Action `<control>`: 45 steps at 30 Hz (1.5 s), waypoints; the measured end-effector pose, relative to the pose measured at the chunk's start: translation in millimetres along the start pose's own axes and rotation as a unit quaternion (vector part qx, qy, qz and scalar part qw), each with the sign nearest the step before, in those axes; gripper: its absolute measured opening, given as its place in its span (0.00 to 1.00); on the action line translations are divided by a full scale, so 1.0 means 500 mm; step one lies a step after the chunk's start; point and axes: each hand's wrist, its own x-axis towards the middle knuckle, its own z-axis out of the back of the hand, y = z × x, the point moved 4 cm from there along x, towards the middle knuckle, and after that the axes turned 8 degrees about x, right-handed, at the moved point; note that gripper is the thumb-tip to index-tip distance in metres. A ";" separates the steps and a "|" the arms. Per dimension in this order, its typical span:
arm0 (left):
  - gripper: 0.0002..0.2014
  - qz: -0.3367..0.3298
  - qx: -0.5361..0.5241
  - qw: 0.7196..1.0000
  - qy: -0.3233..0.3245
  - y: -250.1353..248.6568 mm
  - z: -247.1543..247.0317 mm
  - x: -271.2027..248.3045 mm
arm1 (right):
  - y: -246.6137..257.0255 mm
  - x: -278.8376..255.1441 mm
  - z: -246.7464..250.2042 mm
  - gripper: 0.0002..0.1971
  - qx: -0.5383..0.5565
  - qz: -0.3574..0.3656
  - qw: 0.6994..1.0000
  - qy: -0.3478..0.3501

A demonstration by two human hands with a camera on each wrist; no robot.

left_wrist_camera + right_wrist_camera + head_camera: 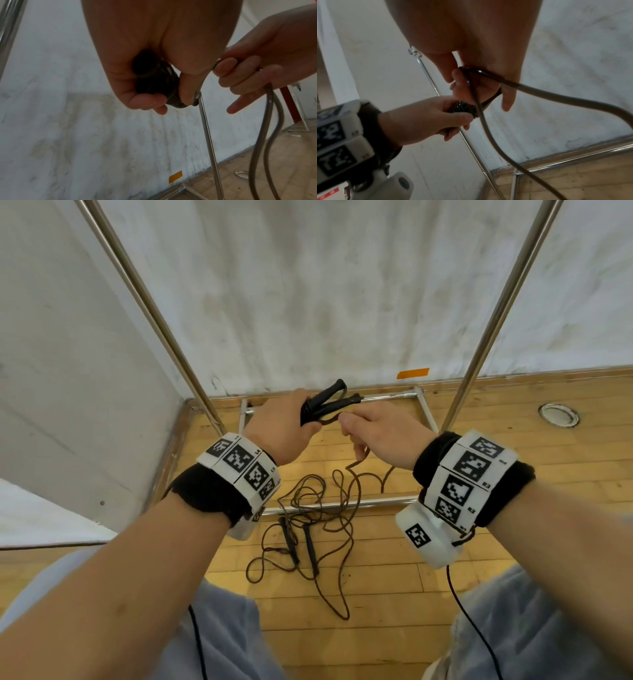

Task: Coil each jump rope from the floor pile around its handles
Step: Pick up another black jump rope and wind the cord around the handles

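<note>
**Two ropes, one in hand and one on the floor**

Two jump ropes are in view. The first is held up in front of the person: the left hand (277,429) has its grip curled round a pair of black ribbed plastic handles (329,402), which lie side by side and fan apart at their far ends. A few turns of thin dark brown cord (173,94) already sit wrapped round the lower end of the handles, against the left fingers. The right hand (380,436) is just beside the left, its grip pinching a loop of the same cord between thumb and curled fingers, little finger sticking out loose. From that pinch two strands of the cord hang down to the floor.

The second jump rope (301,542) lies on the floor below the hands, its two slim black handles side by side and nearly parallel, its dark cord spread round them in loose overlapping loops; one long loop reaches toward the near edge of the floor between the person's knees.

The floor is light wooden planks (513,508). A frame of four shiny metal tubes (342,503) rests on it, with two slanted metal poles rising from it. Behind stand stained white walls (308,302) meeting at the far left corner, with one strip of orange tape (412,373) low on the back wall. One round metal fitting (559,415) is set in the floor toward the far right.
</note>
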 end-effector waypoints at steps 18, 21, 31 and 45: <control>0.10 -0.127 0.045 0.990 -0.034 -0.103 -0.007 -0.046 | 0.012 0.011 0.088 0.21 -0.186 0.048 0.967 -0.165; 0.10 -0.159 0.002 0.986 -0.052 -0.112 0.013 -0.053 | 0.000 0.016 0.112 0.23 -0.110 0.013 0.982 -0.155; 0.04 -0.136 -0.189 0.969 -0.079 -0.120 0.070 -0.074 | -0.030 0.015 0.079 0.19 0.115 -0.035 0.991 -0.053; 0.12 -0.001 -0.332 0.930 -0.154 -0.082 0.095 -0.032 | 0.030 0.013 0.023 0.10 -0.138 0.078 0.984 -0.084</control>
